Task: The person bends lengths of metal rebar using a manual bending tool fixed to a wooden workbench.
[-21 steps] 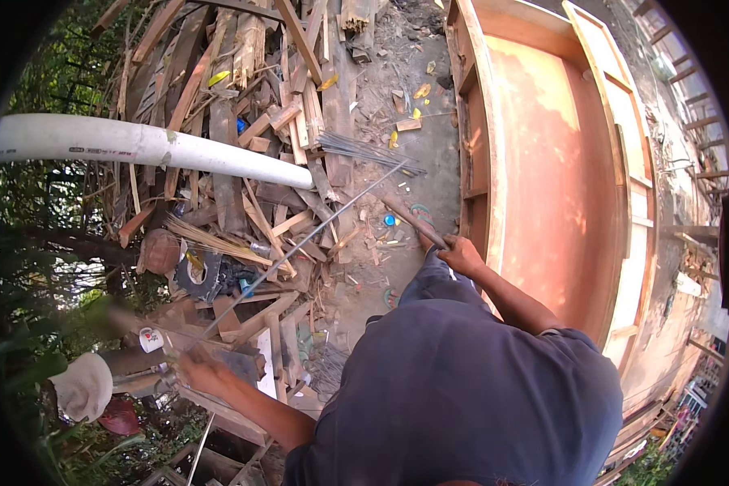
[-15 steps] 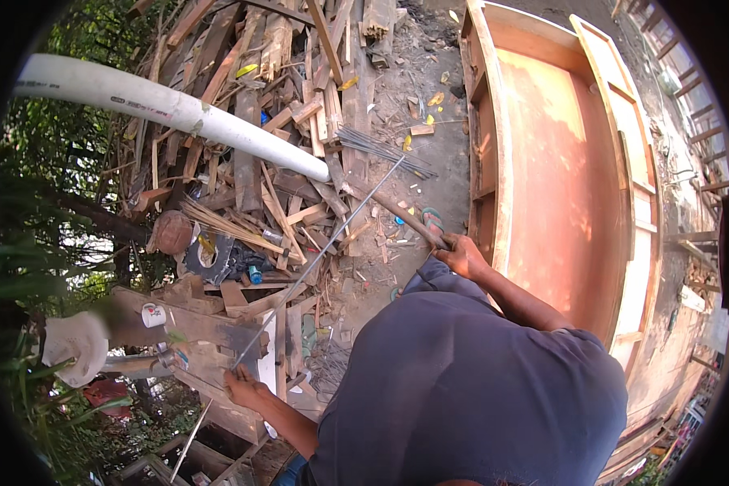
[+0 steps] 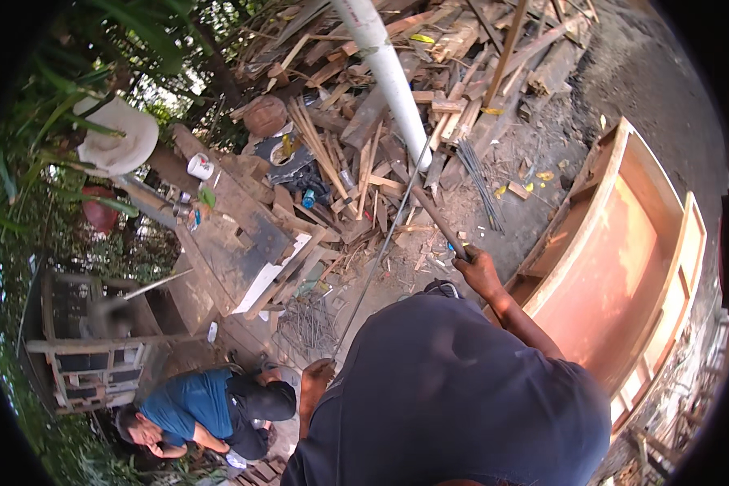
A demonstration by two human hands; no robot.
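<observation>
A thin, long metal rod (image 3: 378,253) runs slantwise in front of me, its far end by the foot of the white pipe. My left hand (image 3: 316,379), low and close to my side, is closed round its near end. My right hand (image 3: 479,272) grips a thick wooden handle (image 3: 441,223) that points forward and left. What sits at the handle's far end is hard to make out against the scrap. Farther off, to the right of the rod, lies a bundle of thin metal rods (image 3: 481,185) on the ground.
A white pipe (image 3: 386,71) slants down over a heap of scrap wood (image 3: 454,49). At right stands a large wooden cabinet frame (image 3: 616,219). A worn wooden bench (image 3: 227,243) with a white cup (image 3: 200,167) is at left. A person in a blue shirt (image 3: 193,398) sits lower left.
My view has swung left, so the scene appears turned and the seated person shows. My left hand is nearer my body, still holding the rod. My right hand keeps the wooden handle.
</observation>
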